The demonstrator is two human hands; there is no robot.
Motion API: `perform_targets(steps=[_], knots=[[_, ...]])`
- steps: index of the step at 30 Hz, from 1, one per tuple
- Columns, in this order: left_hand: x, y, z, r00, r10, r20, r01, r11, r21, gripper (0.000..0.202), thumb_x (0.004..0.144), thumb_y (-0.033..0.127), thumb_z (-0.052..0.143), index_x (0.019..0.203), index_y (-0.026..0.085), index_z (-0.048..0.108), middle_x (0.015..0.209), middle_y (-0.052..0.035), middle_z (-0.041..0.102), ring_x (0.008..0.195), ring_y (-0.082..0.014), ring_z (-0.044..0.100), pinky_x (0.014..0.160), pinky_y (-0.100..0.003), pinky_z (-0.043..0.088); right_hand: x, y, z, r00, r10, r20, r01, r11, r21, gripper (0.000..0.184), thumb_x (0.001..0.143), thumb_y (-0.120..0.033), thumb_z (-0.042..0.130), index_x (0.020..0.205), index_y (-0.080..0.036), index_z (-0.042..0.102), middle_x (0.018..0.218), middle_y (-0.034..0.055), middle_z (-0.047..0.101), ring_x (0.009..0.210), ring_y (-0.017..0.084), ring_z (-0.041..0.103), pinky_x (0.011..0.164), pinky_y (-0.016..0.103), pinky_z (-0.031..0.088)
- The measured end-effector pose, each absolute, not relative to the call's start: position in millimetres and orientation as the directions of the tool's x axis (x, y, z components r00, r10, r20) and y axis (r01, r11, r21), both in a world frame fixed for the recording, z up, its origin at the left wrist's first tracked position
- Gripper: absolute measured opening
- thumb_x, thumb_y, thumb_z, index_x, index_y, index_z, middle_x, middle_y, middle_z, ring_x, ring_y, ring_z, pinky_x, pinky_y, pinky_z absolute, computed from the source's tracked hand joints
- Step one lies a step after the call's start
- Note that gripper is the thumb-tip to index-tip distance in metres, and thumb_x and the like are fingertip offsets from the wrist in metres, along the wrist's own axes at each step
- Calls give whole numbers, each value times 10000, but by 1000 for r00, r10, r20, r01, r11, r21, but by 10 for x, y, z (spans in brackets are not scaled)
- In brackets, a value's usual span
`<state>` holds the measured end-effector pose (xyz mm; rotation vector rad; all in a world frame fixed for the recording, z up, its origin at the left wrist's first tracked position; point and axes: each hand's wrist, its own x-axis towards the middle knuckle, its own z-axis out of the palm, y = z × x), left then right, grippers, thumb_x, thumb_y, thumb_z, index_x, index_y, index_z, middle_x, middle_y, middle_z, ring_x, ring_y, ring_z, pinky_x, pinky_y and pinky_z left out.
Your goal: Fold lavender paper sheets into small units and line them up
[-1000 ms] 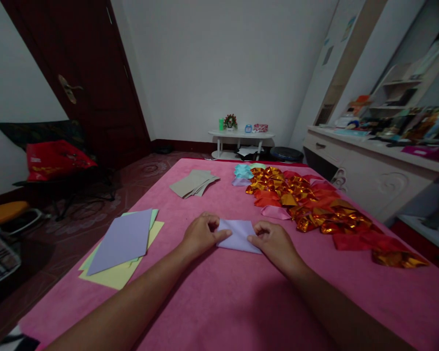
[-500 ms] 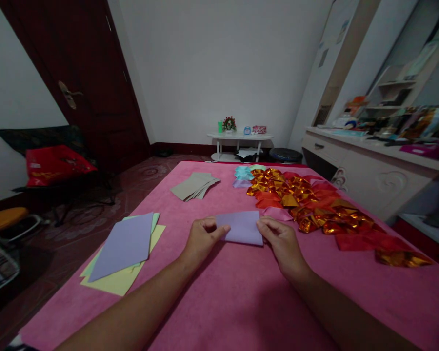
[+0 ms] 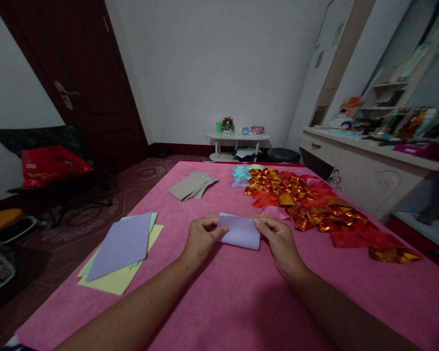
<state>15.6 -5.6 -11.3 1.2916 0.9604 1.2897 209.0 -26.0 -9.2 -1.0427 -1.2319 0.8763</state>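
Note:
A sheet of purple paper [image 3: 239, 232] is bent over on itself above the pink cloth, its lower edge rounded like a loose fold. My left hand [image 3: 204, 239] pinches its left end, thumb on the front face. At the right end, my right hand [image 3: 277, 239] grips the same paper between thumb and fingers. To the left lies a stack of purple [image 3: 122, 246], green and yellow sheets. Folded gold foil and red paper pieces [image 3: 300, 197] are heaped on the right, with light blue ones [image 3: 242, 172] at the far end.
Grey-brown paper sheets [image 3: 193, 186] lie fanned out at the back left of the pink-covered table [image 3: 219, 312]. Beyond stands a small white table [image 3: 237, 137] with a flower pot. A white dresser [image 3: 373, 161] is on the right, a chair with a red bag [image 3: 54, 165] on the left.
The paper's lower edge has gone from flatter to more rounded, and an upper flap now shows behind the front layer. Both hands keep hold of it. The view has shifted slightly.

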Motion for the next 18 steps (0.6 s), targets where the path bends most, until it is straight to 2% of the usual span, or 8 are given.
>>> perform_targets(steps=[3,8,11,14,18], knots=[[156,-49,-112,76,982,170,-148,-158,976,126,638,195,733,746,133,751,824,-66,685,727,-148,577,653,-227,436,2094,-255,-108,135,946,295,33,294,-955,199,763,-367,666,793,-185,740,904,69,677,859,221,579,772,323,434],[182,-29,-151,16,990,140,-226,-133,965,187,624,191,746,799,124,747,802,-57,685,708,-136,560,656,-226,425,2079,-240,-117,95,967,236,-5,237,-971,225,753,-368,672,882,-201,749,915,64,703,893,234,598,798,341,443],[200,26,-153,-1,994,109,-261,-105,960,231,636,261,757,810,110,740,767,-54,681,670,-125,546,636,-225,413,2057,-145,-122,131,974,185,-65,194,-979,241,710,-376,699,856,-193,755,801,40,700,764,200,592,691,306,445],[222,151,-118,0,996,93,-264,-90,960,286,668,367,737,745,92,734,676,-42,657,597,-103,509,571,-211,372,2021,55,-117,208,970,125,-146,157,-977,246,623,-375,745,755,-169,754,638,8,652,568,138,509,542,258,380],[280,402,-79,-110,991,82,-291,-111,950,328,583,383,785,688,77,735,601,-36,641,555,-96,487,546,-213,351,1949,384,-126,268,960,80,-219,142,-965,273,555,-397,756,676,-153,733,590,11,635,514,131,490,509,262,376]])
